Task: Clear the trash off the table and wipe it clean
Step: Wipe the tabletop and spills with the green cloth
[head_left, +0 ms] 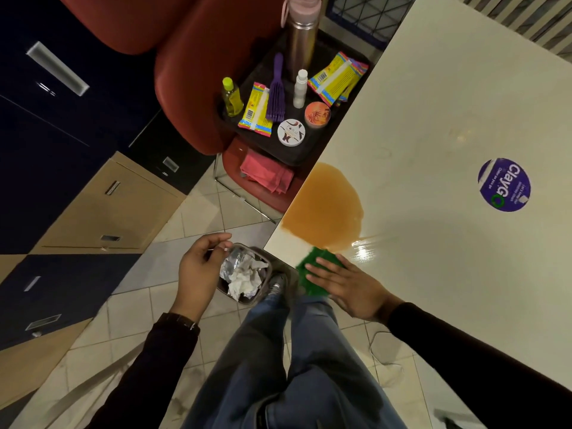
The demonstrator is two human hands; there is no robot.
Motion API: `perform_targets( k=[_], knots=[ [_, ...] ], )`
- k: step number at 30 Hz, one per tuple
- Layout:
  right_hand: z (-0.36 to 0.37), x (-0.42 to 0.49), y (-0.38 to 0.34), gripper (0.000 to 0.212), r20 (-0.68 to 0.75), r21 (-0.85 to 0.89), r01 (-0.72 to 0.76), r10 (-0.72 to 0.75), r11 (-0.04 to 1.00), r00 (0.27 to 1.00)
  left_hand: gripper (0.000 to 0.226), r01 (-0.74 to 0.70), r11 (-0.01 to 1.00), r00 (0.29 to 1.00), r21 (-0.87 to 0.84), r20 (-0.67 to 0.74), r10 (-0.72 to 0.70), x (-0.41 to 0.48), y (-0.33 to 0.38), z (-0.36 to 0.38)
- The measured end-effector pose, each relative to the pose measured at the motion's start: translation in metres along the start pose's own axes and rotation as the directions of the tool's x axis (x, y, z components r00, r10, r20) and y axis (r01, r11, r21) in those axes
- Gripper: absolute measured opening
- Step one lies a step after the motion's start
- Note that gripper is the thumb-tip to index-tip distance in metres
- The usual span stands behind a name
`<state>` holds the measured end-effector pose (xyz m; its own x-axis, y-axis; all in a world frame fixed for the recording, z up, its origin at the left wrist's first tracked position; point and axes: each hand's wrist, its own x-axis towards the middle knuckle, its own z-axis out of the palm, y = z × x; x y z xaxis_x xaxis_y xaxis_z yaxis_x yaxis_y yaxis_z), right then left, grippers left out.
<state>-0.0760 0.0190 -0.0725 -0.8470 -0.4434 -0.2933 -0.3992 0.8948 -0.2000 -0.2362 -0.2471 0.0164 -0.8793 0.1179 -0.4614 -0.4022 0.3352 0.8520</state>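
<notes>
Right hand (343, 286) laid flat with straight fingers on a green cloth (315, 261) at the near corner of the table (433, 119), pressing it down, not gripping it. Just beyond the cloth, close to its far edge, a wide orange spill (325, 205) reaching to the side edge of the table. Left hand (198, 264) off the table, above a small trash bin (266, 258) on the floor, fingers loosely curled; perhaps pinching something thin and white, but too small to tell. In the bin, crumpled paper (244, 277) and some clear wrapping. No loose trash visible on the tabletop, only a round purple sticker (504, 184).

Probably, then: clearing finished or almost finished, wiping just at its beginning. Needed next: to push the cloth forward into the spill with even pressure, working from the table's edge toward the inside, to avoid sending liquid over the side onto the floor. Likely more than one pass, with so much liquid for a small cloth.
</notes>
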Motion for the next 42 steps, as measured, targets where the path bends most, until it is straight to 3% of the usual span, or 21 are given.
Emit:
perform_targets(
  k=[6,16,21,27,32,35,39,42],
  knots=[
    [0.001,-0.008,-0.002,0.063,0.016,-0.049,-0.034,0.035,0.998,0.999,0.026,0.024,1.0,1.0,-0.019,0.009,-0.023,0.0,-0.008,-0.002],
    [-0.042,0.125,-0.035,0.053,-0.087,0.088,-0.191,0.199,0.978,0.976,0.021,-0.039,0.996,0.997,0.077,0.066,0.034,0.009,0.007,0.014],
    [-0.021,0.063,-0.015,0.055,-0.078,0.076,-0.011,0.017,0.997,0.997,0.018,-0.077,0.992,0.992,0.104,0.105,0.066,0.012,0.015,0.024],
    [0.007,-0.055,0.036,0.057,-0.038,0.041,0.036,-0.035,0.999,0.999,0.023,-0.052,0.995,0.993,0.081,0.108,0.043,0.014,0.013,0.023],
    [-0.001,-0.031,0.043,0.05,-0.047,0.059,0.07,-0.067,0.996,0.997,0.026,-0.03,0.998,0.997,0.057,0.079,0.026,0.012,0.01,0.023],
    [-0.013,0.0,0.045,0.05,-0.085,0.122,-0.062,0.073,0.991,0.994,0.025,-0.027,0.999,0.997,0.046,0.071,0.024,0.009,0.01,0.027],
    [-0.028,0.028,0.053,0.051,-0.139,0.221,-0.291,0.325,0.931,0.935,0.021,-0.086,0.994,0.99,0.06,0.118,0.078,0.006,0.014,0.033],
    [-0.02,0.022,0.042,0.052,-0.176,0.211,-0.336,0.374,0.918,0.91,0.024,-0.093,0.993,0.987,0.072,0.135,0.082,0.007,0.016,0.04]
  ],
)
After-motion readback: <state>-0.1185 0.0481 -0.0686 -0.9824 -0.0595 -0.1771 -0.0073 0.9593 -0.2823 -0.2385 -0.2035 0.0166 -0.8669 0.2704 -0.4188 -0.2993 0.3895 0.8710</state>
